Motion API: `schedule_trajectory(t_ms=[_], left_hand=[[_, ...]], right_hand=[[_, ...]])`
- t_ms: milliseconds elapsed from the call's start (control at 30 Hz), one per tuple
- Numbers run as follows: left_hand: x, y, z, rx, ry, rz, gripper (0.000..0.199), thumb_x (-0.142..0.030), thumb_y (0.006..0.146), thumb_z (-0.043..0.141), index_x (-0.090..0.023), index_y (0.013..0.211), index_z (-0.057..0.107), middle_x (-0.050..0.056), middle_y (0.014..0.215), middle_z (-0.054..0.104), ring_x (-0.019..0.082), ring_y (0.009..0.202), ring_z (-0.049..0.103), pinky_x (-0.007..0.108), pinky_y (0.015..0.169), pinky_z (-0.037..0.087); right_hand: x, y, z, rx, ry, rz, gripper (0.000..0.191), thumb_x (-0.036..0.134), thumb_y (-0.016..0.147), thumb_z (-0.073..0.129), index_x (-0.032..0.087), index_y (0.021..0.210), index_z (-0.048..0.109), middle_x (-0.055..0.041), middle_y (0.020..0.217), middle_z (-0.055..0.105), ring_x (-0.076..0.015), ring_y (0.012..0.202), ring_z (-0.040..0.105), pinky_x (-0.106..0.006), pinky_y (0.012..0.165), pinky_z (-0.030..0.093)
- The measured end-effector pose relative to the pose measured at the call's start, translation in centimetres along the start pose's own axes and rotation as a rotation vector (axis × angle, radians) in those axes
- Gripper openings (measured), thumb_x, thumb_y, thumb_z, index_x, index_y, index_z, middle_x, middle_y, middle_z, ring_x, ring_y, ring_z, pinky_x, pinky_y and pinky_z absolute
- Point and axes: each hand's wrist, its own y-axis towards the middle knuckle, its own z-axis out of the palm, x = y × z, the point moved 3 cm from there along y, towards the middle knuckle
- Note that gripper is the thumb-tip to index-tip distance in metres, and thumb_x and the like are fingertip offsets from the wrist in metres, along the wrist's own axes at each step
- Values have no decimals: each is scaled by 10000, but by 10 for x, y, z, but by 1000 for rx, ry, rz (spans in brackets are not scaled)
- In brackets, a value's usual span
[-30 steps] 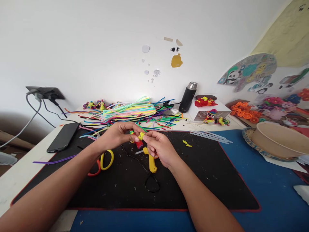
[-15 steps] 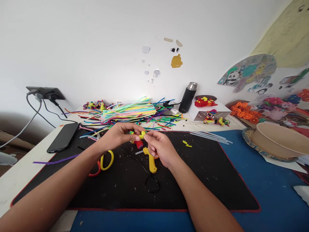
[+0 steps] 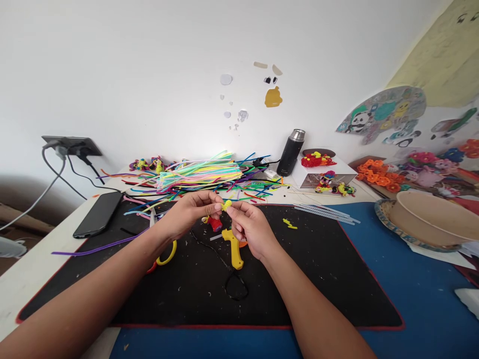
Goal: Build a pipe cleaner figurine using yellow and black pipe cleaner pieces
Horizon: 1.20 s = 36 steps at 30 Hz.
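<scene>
Fingers of the L hand are pinched, thumb vs. index, on one side of a small yellow fuzzy piece; R hand pinches the other side betw. thumb and fingertips. So I've got both hands on the same bit, held up over the far part of the black mat, approx. centre of my view. Exact shape I can't tell, fingertips cover some of it.

Just below the L fingertips I see a red piece w/ a purplish end, partly hidden. Nearer me, a yellow glue gun lies on the mat, beside the R hand, black cord looped below its handle. Scissors w/ yellow & red handles are partly covered; purple stems stick out farther L. A few short yellow bits sit on the mat, R of the R hand.

Farther out: big heap of multicol. pipe cleaners at the back of the white surface. Phone is by the mat's L edge. Blk bottle w/ silver cap is R of the heap, next to a white box w/ a red-yellow fuzzy item on top. Clear rods lie near the mat's far R corner. Round bowl far R, orange fuzzy flowers behind it.
</scene>
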Motion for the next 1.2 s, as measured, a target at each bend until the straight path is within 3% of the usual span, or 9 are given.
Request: schedule_trajectory(t_ms=[467,633,800,967,1200], left_hand=[[4,-1,-4,79,-168,-93,395,-442,713,976,-134,866,780,41,739,707,134,678,636,240,683,494],[9,-1,-3,36,-223,-141,418,-443,712,977,-153,933,771,32,776,705,133,692,649,231,677,521],[8,-1,-1,78,-192,-177,435,-505,750,937,-135,740,709,46,711,683,145,652,645,240,630,525],[4,-3,0,58,-165,-184,394,-465,726,959,-140,815,755,37,733,700,152,668,664,249,643,529],[5,-3,2,26,-177,-184,401,-473,714,961,-138,762,745,32,684,677,146,636,644,246,614,510]], right_hand=[[5,-2,0,25,19,-14,475,531,726,906,192,944,654,111,497,496,-59,365,380,-186,367,195],[6,-2,1,25,20,-33,454,511,723,905,198,928,647,113,496,492,-59,372,374,-185,367,203],[5,-1,-1,2,9,-72,418,492,747,889,200,922,647,117,487,485,-60,361,380,-188,367,209],[7,-1,0,-2,-34,-92,380,477,757,876,204,904,656,107,502,502,-61,379,386,-193,381,253],[7,-2,1,0,-90,-106,378,483,784,846,206,963,661,107,517,510,-65,378,385,-201,377,275]])
